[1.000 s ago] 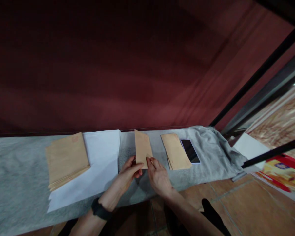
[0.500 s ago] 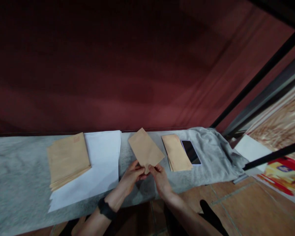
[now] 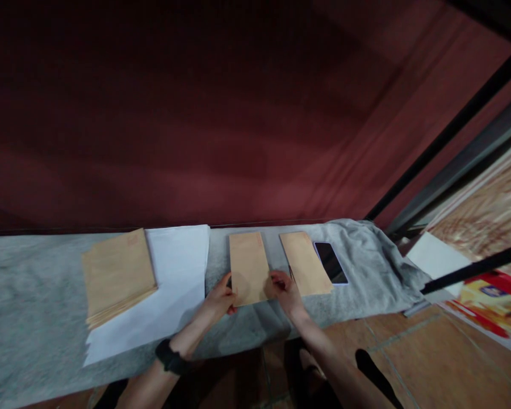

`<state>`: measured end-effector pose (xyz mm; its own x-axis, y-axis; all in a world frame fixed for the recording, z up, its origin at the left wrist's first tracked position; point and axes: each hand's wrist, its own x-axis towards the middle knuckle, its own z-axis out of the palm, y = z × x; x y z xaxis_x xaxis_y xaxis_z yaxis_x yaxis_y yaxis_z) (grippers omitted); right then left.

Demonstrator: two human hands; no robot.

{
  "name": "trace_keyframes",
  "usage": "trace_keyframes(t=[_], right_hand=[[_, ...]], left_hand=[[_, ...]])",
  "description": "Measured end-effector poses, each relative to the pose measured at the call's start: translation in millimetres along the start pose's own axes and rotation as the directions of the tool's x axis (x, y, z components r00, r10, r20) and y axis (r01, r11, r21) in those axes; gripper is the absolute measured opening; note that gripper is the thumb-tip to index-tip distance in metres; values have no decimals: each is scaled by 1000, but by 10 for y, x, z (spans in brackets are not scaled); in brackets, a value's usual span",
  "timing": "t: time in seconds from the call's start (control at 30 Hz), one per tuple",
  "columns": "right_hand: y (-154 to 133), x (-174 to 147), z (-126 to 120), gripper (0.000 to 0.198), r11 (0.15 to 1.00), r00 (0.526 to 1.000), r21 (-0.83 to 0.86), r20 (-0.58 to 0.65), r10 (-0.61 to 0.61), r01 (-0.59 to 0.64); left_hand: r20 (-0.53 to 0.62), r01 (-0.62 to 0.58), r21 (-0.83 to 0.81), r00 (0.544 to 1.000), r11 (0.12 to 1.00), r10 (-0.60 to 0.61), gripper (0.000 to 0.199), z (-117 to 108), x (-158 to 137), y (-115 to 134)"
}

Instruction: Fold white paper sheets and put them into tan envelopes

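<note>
Long, narrow surface draped in grey cloth (image 3: 29, 295), rumpled at its right end, running along a dark red wall (image 3: 238, 142); wall fades almost to black toward the top. Brown tiled floor (image 3: 434, 346) below at right. Black bars (image 3: 447, 133) slant across the right side, and behind the lower one lie a white panel (image 3: 436, 255) and a red and yellow printed package (image 3: 498, 301). On the cloth, left to right: stack of brown envelopes (image 3: 119, 272) overlapping white paper (image 3: 179, 272), then a single brown envelope (image 3: 249, 264) between the two hands, then a smaller envelope pile (image 3: 306, 264) with a phone (image 3: 331, 263) just beside it. Left hand (image 3: 221, 298), dark watch (image 3: 170, 358) at the wrist, pinches the single envelope at its lower left edge. Right hand (image 3: 287, 292) has its fingers curled and bunched at the opposite edge; cannot tell whether they grip or only touch. Red print near the envelope's upper right corner too small to read. White paper partly covered by the stack; package cut off by the frame edge; person's feet in deep shadow, partly hidden by the forearms.
</note>
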<state>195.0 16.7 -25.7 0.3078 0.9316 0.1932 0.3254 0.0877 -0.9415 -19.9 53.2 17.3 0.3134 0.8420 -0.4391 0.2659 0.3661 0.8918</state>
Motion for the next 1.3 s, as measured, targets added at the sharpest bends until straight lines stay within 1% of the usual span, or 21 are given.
trace_keyframes(t=[0.1, 0.17, 0.2, 0.27, 0.3, 0.37, 0.4, 0.47, 0.5, 0.53, 0.57, 0.6, 0.67, 0.7, 0.77, 0.83, 0.93, 1.03, 1.17, 1.3], right_hand=[[-88, -68, 9, 30, 989, 997, -131, 44, -59, 64], [-175, -120, 20, 37, 950, 977, -253, 159, -143, 180], [-215, -145, 29, 40, 914, 954, -315, 237, -183, 254], [-277, -193, 54, 43, 819, 896, -424, 386, -222, 386], [-296, -214, 66, 44, 780, 875, -461, 432, -218, 423], [-312, -245, 82, 46, 720, 854, -520, 482, -197, 460], [-312, -252, 82, 47, 698, 848, -540, 495, -189, 470], [-303, -245, 63, 48, 669, 834, -557, 521, -179, 492], [-297, -230, 46, 49, 660, 823, -556, 541, -173, 505], [-291, -208, 26, 50, 654, 808, -551, 567, -161, 517], [-285, -181, 5, 51, 652, 791, -545, 595, -143, 528], [-279, -149, -14, 52, 650, 771, -537, 626, -120, 537], [-267, -73, -40, 53, 646, 723, -520, 687, -73, 559], [-260, -30, -43, 54, 641, 701, -513, 711, -55, 571], [-244, 72, -22, 55, 627, 665, -498, 746, -42, 599], [-225, 203, 39, 55, 607, 635, -480, 771, -52, 633], [-198, 458, 191, 55, 564, 592, -448, 801, -93, 694], [-176, 757, 372, 54, 509, 571, -440, 811, -128, 740], [-153, 1115, 585, 52, 457, 597, -482, 790, -144, 748], [-129, 1290, 720, 52, 428, 654, -548, 742, -148, 719]], left_hand=[[-44, -38, 119, 998, 992, 43, 87, 5, -36, -14], [-70, -65, 219, 994, 974, 82, 82, 3, -58, -1], [-92, -77, 282, 990, 956, 107, 79, -1, -68, 13], [-155, -70, 423, 977, 903, 149, 73, -6, -94, 45], [-188, -56, 491, 968, 869, 168, 70, -2, -111, 58], [-227, -35, 615, 949, 788, 219, 61, 35, -156, 58], [-220, -49, 671, 940, 740, 262, 56, 71, -183, 39], [-136, -147, 767, 914, 624, 381, 47, 182, -246, -41], [-85, -207, 798, 891, 566, 445, 45, 253, -282, -100], [-8, -285, 811, 868, 511, 497, 43, 329, -320, -166], [82, -370, 816, 835, 444, 545, 44, 406, -360, -233], [130, -406, 831, 805, 379, 579, 46, 479, -401, -298], [187, -415, 875, 766, 251, 615, 53, 592, -477, -397], [208, -416, 886, 752, 204, 625, 54, 628, -508, -428], [245, -423, 894, 741, 150, 625, 57, 658, -550, -461], [272, -439, 888, 742, 137, 613, 59, 652, -559, -478], [282, -448, 881, 753, 151, 595, 61, 630, -526, -516], [297, -461, 871, 772, 172, 562, 62, 626, -479, -558], [334, -484, 853, 794, 196, 509, 62, 634, -468, -551], [332, -484, 847, 805, 221, 492, 68, 639, -516, -509]])
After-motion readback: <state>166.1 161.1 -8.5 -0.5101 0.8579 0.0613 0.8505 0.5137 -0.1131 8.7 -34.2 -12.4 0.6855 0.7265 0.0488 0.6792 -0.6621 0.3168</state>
